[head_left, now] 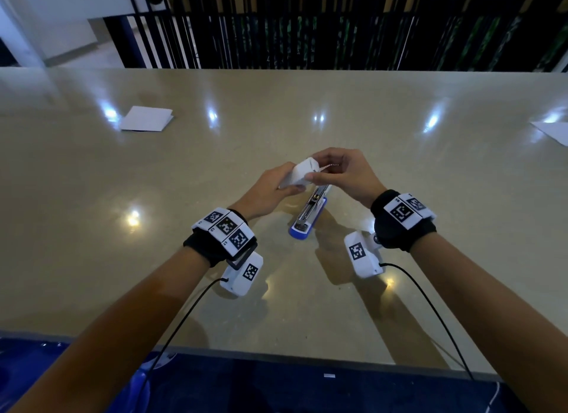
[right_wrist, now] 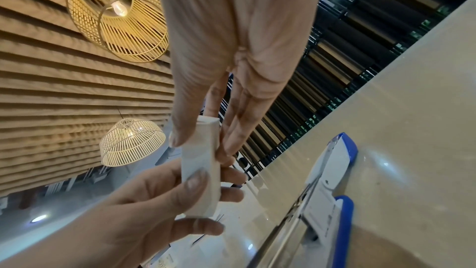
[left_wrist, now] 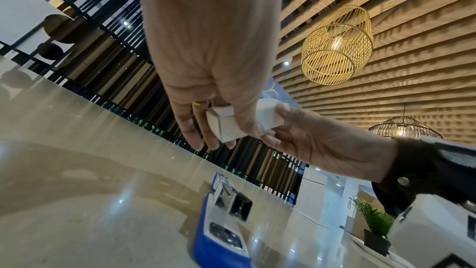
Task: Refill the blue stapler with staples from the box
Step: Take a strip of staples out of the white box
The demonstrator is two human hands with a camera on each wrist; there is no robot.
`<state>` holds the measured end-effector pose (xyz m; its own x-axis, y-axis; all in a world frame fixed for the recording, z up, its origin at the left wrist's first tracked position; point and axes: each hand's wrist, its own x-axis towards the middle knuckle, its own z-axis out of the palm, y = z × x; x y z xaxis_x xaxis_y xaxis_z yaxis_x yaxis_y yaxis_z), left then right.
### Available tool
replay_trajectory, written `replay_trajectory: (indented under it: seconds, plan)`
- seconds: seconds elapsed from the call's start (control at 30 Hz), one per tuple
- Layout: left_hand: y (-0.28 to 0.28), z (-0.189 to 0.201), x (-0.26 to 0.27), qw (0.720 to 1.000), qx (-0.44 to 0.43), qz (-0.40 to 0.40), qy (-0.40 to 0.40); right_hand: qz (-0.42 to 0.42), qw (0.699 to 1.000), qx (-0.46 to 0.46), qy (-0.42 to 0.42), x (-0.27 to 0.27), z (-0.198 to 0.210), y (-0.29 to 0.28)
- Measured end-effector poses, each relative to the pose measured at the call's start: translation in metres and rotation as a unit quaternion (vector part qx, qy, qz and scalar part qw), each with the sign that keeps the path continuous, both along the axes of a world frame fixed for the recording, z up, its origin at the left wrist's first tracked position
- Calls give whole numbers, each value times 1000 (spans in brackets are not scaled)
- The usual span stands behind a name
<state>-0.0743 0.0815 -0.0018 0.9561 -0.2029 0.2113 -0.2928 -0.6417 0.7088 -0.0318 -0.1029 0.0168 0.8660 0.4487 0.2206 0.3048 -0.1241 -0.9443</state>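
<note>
Far off to my left on the beige table (head_left: 92, 197) lies a folded sheet of white paper (head_left: 147, 118), well apart from where I am working. My left hand (head_left: 270, 191) is raised above the table with its fingers curled round the near end of the small white box (head_left: 299, 174); my thumb lies across its upper face and the other fingers wrap beneath it, as the right wrist view shows plainly. The box is held off the table, tilted, with its far end pointing toward my right hand (head_left: 344, 174). That hand meets the box at its far end: the thumb presses against one side and the fingertips close in on the other side, near the open flap, so it pinches the box's end. Whether any staples are between those fingers I cannot tell. Directly below both hands the blue stapler (head_left: 309, 217) lies on the table, opened out flat, its metal channel facing up and its blue base toward me; its far part is hidden under the box and my right hand. Neither hand touches it. Both wrists wear black straps carrying white marker blocks, with a black cable trailing back from each. At the far right edge of the table lies another white sheet (head_left: 553, 132), partly cut off by the frame.
</note>
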Motion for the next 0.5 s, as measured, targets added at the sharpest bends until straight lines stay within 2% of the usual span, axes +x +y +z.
replay_trajectory:
  seconds: [0.17,0.37,0.5]
  plan:
    - [-3,-5,4,1000,-18,6,-25,-14,1000,19,0,-3,2,2]
    - [-13,-9,7,998,-60,26,12,-17,1000,21,5,0,2,4]
    - [-14,-10,11,998,-57,40,-4,-19,999,36,26,1,0,4]
